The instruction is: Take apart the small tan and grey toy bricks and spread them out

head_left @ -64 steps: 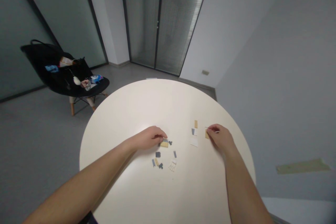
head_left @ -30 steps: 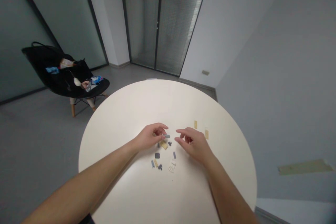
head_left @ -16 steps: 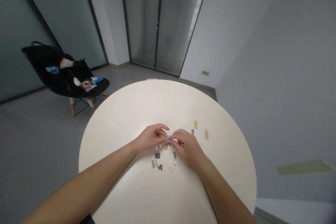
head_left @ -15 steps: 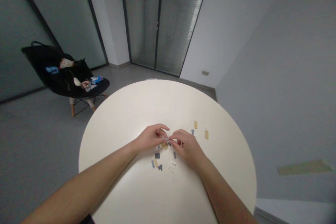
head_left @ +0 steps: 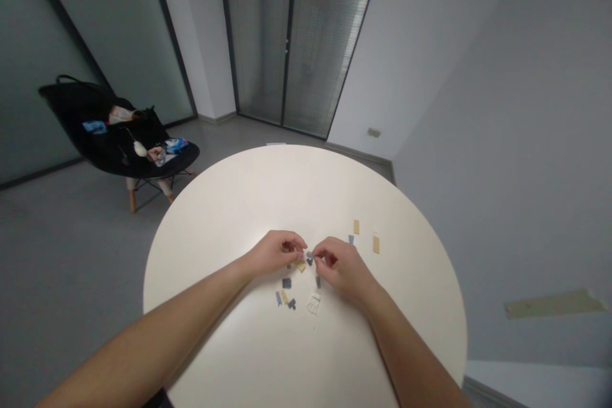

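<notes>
One piece in narrow right grip

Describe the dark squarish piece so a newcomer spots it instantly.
On the round white table, find the left hand. Just below it in the picture lies the dark squarish piece; its compact, blocky outline sets it apart from the knobbly dark piece and the slim yellow piece farther below.

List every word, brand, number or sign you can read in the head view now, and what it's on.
None readable.
Blue-and-white item on the black chair: coloured pattern; any lettering too small and blurred to read.
Small pieces on the table: no text legible.
Tape strip on the wall: no text legible.
</notes>
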`<state>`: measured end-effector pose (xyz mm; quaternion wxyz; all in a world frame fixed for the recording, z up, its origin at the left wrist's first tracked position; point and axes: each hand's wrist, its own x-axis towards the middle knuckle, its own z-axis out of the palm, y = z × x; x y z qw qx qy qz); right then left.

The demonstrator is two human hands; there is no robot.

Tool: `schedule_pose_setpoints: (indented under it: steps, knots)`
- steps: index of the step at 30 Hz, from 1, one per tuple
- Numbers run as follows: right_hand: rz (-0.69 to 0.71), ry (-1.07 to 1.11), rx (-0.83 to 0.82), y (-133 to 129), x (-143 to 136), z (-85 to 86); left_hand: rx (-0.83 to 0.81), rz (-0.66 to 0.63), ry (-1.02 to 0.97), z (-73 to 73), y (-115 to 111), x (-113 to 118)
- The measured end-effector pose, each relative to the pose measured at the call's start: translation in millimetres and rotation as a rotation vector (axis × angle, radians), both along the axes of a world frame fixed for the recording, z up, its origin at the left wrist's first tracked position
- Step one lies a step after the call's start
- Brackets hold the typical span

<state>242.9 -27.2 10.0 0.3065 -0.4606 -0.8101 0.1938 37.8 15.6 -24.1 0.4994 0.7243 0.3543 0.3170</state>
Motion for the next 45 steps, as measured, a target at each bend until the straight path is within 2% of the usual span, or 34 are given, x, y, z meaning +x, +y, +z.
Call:
schedule_pose_setpoints:
  steps: [5, 12, 15, 19, 30, 35, 40, 45]
  knots:
    - [-0.110, -0.017, 0.036, 6, 21, 5.0, 0.028, 0.072, 0.043, 0.5, 2, -2]
    - [-0.379, 0.020, 0.022, 17, 77, 11.3, 0.022, 0.052, 0.034, 2.2, 1, -3]
    - [-0.472, 0.008, -0.049, 19, 98, 11.6, 0.041, 0.051, 0.038, -0.2, 2, -3]
    - [-0.493, -0.072, -0.224, 18, 113, 11.2, 0.041, 0.054, 0.049, -3.9, 4, -3]
    - [-0.439, -0.189, -0.574, 8, 121, 7.3, 0.028, 0.033, 0.087, 2.5, 1, -3]
    - [-0.486, -0.268, -0.625, 8, 116, 11.1, 0.033, 0.023, 0.098, 2.5, 2, -3]
    - [-0.501, -0.323, -0.610, 9, 112, 14.5, 0.046, 0.015, 0.105, 3.9, 2, -4]
    - [-0.493, -0.292, -0.636, 9, 110, 13.3, 0.055, 0.017, 0.105, 2.7, 1, -4]
